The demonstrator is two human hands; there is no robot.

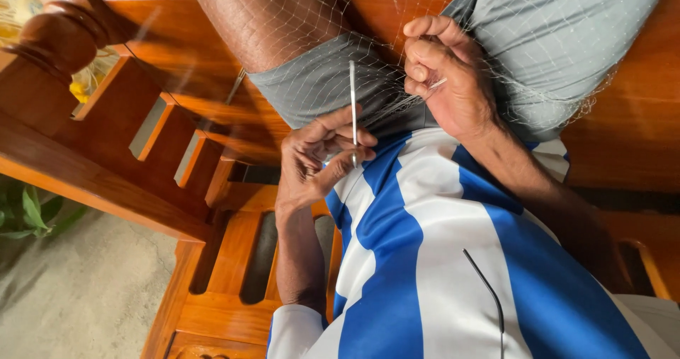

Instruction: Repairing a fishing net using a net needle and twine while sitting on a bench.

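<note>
1. Head view: the left hand (315,159) was pinched shut on a thin white netting needle (353,107), thumb and forefinger clamped near its lower end, other fingers curled in. Needle stood nearly upright, tip up over the grey shorts (567,40).
2. Same view: the right hand (446,76) was closed in a loose fist, fingertips gripping strands of the fine white net (397,104) w/ a short pale bit poking out between the fingers; can't tell what that bit was.
3. Net lay draped over the bare thigh (262,15) & the shorts, mesh spread wide, gathered to a bunch btwn the 2 hands. Hands were near each other, not touching.
4. Below the hands: blue-and-white striped shirt (439,260), w/ a thin dark curved wire (489,295) lying on it.
5. Person sat on a polished wooden bench (142,154) w/ slatted armrest & turned post at upper left.
6. Lower left: grey concrete floor (78,288), a few green leaves (28,210) at the edge.
</note>
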